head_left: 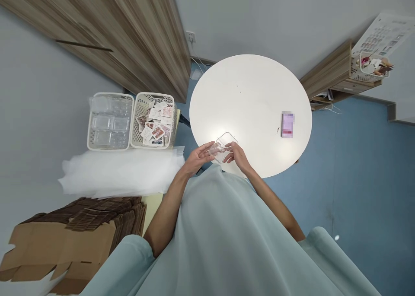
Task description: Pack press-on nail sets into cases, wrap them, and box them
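Observation:
A clear plastic box (227,138) with its hinged lid folded open is at the near edge of the round white table (249,88). My left hand (198,158) grips its left side, thumb below and fingers above. On the opposite side, my right hand (239,156) has its bent fingers closed on the box's edge. Nothing can be made out inside the box. Farther right on the table lies a pink and purple pack (287,125), its print blurred.
To the left, one white basket (88,127) holds clear plastic boxes and another (132,134) holds printed cards. White sheets (119,173) and flattened cardboard boxes (65,244) are stacked nearer me. A wooden cabinet (145,36) stands behind the baskets; a wooden shelf unit (333,71) is at right.

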Motion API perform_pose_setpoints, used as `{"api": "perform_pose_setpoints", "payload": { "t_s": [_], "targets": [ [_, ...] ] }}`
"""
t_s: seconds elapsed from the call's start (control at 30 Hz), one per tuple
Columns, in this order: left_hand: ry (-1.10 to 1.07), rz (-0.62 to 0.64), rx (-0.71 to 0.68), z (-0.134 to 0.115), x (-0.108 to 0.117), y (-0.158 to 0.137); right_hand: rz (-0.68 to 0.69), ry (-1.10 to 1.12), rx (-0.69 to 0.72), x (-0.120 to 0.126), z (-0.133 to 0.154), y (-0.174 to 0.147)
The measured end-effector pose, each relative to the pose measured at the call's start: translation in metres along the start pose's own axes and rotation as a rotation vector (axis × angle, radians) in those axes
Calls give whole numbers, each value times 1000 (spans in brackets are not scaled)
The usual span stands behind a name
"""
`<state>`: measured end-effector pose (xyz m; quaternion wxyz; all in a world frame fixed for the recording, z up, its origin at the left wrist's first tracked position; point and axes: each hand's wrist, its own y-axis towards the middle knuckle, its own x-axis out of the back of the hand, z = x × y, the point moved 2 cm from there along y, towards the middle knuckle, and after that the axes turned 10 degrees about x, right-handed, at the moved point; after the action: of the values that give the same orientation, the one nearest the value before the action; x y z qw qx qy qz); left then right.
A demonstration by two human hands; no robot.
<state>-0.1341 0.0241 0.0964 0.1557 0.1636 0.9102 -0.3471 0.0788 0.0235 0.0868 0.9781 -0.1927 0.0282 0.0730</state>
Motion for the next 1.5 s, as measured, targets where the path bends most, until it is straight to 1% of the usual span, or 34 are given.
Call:
{"api": "perform_pose_setpoints", "payload": {
  "t_s": [0.1, 0.17, 0.3, 0.4, 0.5, 0.63, 0.7, 0.77, 0.83, 0.93, 1.03, 1.13, 1.3, 1.43, 1.5],
  "targets": [
    [14, 42, -5, -2, -2, 0, 9, -24, 26, -10, -7, 1],
    [48, 38, -18, -5, 0, 0, 17, -40, 40, -11, -8, 1],
    [141, -56, -31, -8, 5, 2, 75, -95, 44, -6, -7, -1],
    [164, -76, -27, -5, 7, 4, 110, -119, 42, -3, -7, -1],
    [161, -61, -32, -3, 6, 4, 144, -125, 44, -2, -8, 0],
    [119, -43, -17, 0, 6, 1, 197, -128, 54, -8, -8, 7],
    [87, -79, -24, 1, 10, -2, 203, -145, 64, -12, -6, 13],
    [37, -148, -40, 3, 19, -6, 185, -178, 77, -14, -5, 21],
    [-18, -226, -57, 7, 30, -12, 153, -283, 103, -14, -7, 30],
    [-86, -323, -74, 13, 51, -23, 140, -612, 158, -15, -15, 45],
    [-134, -385, -88, 19, 70, -36, 208, -929, 141, -19, -31, 58],
    [-159, -427, -100, 25, 85, -48, 275, -1113, 92, -26, -49, 66],
    [-215, -474, -104, 34, 98, -57, 268, -1287, 77, -34, -68, 71],
    [-266, -468, -99, 40, 99, -55, 269, -1297, 85, -35, -74, 73],
    [-280, -455, -91, 40, 97, -52, 241, -1264, 79, -33, -74, 72]
  ]
}}
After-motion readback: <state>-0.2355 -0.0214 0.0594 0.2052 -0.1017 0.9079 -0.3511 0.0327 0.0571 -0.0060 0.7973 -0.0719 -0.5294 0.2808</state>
